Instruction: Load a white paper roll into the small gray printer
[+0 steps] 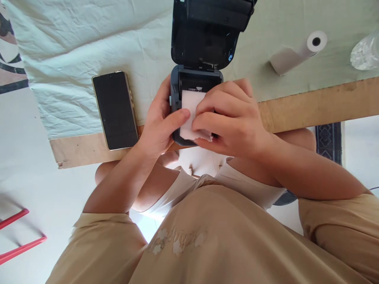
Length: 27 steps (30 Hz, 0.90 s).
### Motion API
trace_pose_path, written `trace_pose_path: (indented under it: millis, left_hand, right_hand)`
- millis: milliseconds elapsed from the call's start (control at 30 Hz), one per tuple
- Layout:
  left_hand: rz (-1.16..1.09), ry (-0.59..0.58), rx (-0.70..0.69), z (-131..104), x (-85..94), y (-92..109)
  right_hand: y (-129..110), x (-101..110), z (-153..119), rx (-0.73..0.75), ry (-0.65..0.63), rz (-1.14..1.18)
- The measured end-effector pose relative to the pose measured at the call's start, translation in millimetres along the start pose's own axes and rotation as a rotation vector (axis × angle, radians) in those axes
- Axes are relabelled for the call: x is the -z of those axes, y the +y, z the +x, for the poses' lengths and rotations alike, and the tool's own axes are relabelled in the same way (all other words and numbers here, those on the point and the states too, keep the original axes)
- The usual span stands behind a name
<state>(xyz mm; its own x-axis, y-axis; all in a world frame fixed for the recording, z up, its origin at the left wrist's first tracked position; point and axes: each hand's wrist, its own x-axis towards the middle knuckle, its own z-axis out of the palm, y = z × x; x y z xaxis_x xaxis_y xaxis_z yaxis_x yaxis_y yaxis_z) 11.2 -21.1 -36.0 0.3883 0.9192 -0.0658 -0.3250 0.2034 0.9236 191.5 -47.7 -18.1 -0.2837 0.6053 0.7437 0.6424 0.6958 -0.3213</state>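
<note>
A small dark receipt printer (175, 85) stands at the table's near edge with its black lid (204, 37) swung up and back. My left hand (161, 120) wraps round the printer's left side, its thumb resting by the white paper. Over the printer's bay lies a white paper roll (191, 103), its loose end torn and ragged at the bottom. The fingers of my right hand (229, 116) are bent and closed on the right side of this paper. They cover part of the roll and the bay's right side.
A dark-screened phone (115, 110) lies left of the printer. To the right are another paper roll (310, 45), partly unwound, and a clear plastic item (365, 53) at the frame edge. A pale green cloth (74, 47) covers the table, leaving a wooden edge (319, 104) bare.
</note>
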Motion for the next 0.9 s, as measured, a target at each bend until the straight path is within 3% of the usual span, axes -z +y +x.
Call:
trace_pose_path:
  millis: [133, 233, 300, 500, 700, 900]
  left_hand:
    - [0.088, -0.015, -0.025, -0.7, 9.6, -4.1]
    - [0.107, -0.019, 0.014, -1.8, 11.0, -0.7]
    - [0.1, -0.01, 0.03, -2.1, 11.2, 1.1]
    - [0.077, -0.007, 0.026, -0.1, 15.0, -3.6]
    - [0.013, -0.029, -0.028, -2.5, 11.6, -5.0]
    - [0.067, 0.043, -0.016, -7.8, 6.9, 1.5]
  right_hand:
    - [11.6, 20.4, 6.9, -0.078, 0.008, 0.055]
    - [18.7, 35.2, 16.4, -0.375, 0.023, 0.025]
    - [19.7, 36.9, 21.0, -0.488, 0.0, 0.105]
    - [23.7, 24.0, 18.5, -0.378, 0.08, 0.232]
    - [32.3, 22.9, 8.6, -0.266, -0.211, 0.255]
    - [34.4, 17.7, -2.7, -0.502, -0.35, 0.525]
